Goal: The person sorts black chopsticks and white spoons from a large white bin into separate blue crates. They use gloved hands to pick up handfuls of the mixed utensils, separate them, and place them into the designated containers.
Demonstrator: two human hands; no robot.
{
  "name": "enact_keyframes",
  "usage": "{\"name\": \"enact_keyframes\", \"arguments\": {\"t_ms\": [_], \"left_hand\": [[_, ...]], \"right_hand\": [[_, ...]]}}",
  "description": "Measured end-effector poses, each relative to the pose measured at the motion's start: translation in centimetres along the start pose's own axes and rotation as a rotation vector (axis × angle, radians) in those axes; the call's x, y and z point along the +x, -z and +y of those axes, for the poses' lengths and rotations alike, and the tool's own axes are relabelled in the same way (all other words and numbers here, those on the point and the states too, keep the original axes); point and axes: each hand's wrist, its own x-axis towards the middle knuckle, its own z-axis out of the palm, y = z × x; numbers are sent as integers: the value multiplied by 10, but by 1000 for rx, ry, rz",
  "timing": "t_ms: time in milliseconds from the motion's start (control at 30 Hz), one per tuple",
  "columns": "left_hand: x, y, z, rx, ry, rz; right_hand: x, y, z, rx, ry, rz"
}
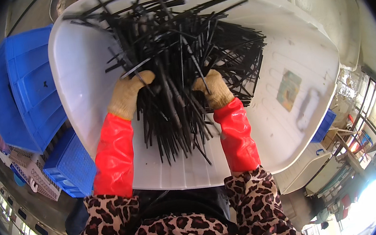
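Observation:
A large bundle of thin black sticks (pixel 170 84) is gripped between my two hands, inside a big white plastic tub (pixel 301 132). My left hand (pixel 130 91), in a tan glove with a red sleeve cover, holds the bundle's left side, thumb over the front. From the right, my right hand (pixel 215 88) presses into the same bundle, a few sticks crossing over its glove. My fingers are mostly hidden behind the sticks. More black sticks (pixel 243 52) lie in a crisscross pile on the tub's right side, partly behind the bundle. The bundle's upper ends are splayed and blurred.
Blue plastic crates (pixel 31 86) stand left of the tub, with another blue crate (pixel 71 162) lower down. White perforated baskets (pixel 34 173) are farther left. More pale tubs (pixel 326 14) stand at the upper right. A flat patch (pixel 289 90) marks the tub wall.

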Motion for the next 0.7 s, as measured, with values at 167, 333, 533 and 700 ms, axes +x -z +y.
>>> {"name": "enact_keyframes", "arguments": {"t_ms": [167, 333, 533, 700], "left_hand": [[-27, -35, -50, -231, 265, -139], [-11, -65, -72, -257, 373, -95], [42, -33, -60, -183, 340, -265], [38, -26, -49, -126, 290, -277]], "right_hand": [[-58, -46, 11, 400, -165, 103], [-86, -78, 52, 689, -660, 53], [-48, -60, 38, 47, -118, 151], [-22, -36, 14, 1040, -974, 189]]}}
